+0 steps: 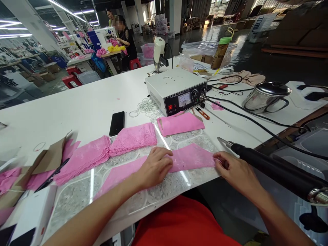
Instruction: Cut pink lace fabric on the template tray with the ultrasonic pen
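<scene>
A long pink lace strip (191, 158) lies across a clear plate (164, 191) at the table's front edge. My left hand (154, 168) rests flat on the strip's middle, fingers stretched out. My right hand (234, 171) pinches the strip's right end at the table edge. A black handheld tool (271, 168) with a metal tip lies just right of my right hand, untouched.
Stacks of pink lace pieces (133, 138) and a plain pink piece (179, 123) lie behind the strip. A white control box (176, 89), a black phone (117, 123), a steel pot (266, 97), orange snips (203, 113), cables and a bottle (220, 53) stand farther back. Other people work at distant tables.
</scene>
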`<move>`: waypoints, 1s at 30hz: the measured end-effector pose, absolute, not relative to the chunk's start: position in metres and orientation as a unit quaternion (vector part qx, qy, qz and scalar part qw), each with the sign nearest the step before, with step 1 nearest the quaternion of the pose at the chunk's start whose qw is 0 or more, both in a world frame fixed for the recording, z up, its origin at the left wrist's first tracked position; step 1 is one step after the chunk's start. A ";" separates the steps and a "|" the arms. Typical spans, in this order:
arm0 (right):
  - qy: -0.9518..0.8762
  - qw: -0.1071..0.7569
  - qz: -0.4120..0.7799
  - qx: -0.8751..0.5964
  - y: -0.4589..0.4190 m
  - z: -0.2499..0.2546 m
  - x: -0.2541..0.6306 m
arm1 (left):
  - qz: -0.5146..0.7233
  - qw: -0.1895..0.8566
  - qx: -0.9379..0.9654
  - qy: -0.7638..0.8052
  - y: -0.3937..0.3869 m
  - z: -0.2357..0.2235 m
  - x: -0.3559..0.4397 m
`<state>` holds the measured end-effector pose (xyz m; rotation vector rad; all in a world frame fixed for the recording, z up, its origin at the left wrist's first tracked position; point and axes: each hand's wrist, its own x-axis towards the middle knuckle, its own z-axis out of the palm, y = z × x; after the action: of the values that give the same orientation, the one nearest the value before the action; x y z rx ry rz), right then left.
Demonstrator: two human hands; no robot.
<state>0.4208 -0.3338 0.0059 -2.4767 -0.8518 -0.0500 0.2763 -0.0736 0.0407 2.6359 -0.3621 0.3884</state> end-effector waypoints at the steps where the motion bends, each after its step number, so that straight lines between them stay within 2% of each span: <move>1: -0.316 0.258 -0.020 -0.913 -0.334 0.006 0.421 | 0.118 0.243 0.950 -0.156 -0.074 0.045 0.272; 5: -0.316 0.250 -0.025 -0.915 -0.336 0.002 0.420 | 0.088 0.273 0.943 -0.169 -0.073 0.047 0.264; 11: -0.339 0.255 -0.049 -0.904 -0.336 0.003 0.419 | 0.079 0.142 0.975 -0.149 -0.060 0.022 0.271; 15: -0.362 0.311 -0.110 -0.872 -0.329 0.013 0.409 | 0.103 0.126 0.976 -0.147 -0.059 0.025 0.268; 17: -0.405 0.354 -0.083 -0.839 -0.321 0.019 0.399 | 0.112 0.139 0.967 -0.180 -0.066 0.031 0.263; 20: -0.492 0.383 0.039 -0.781 -0.303 0.024 0.384 | 0.105 0.158 0.953 -0.235 -0.079 0.035 0.256; 23: -0.545 0.373 0.091 -0.746 -0.287 0.024 0.374 | 0.103 0.156 0.950 -0.249 -0.087 0.030 0.250; 30: -0.563 0.305 0.019 -0.767 -0.275 0.014 0.368 | 0.133 0.119 0.945 -0.275 -0.085 0.020 0.246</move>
<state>0.3682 -0.2752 0.0141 -2.0313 -1.4916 0.0497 0.2458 -0.0848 0.0198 2.7621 -0.8047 0.3878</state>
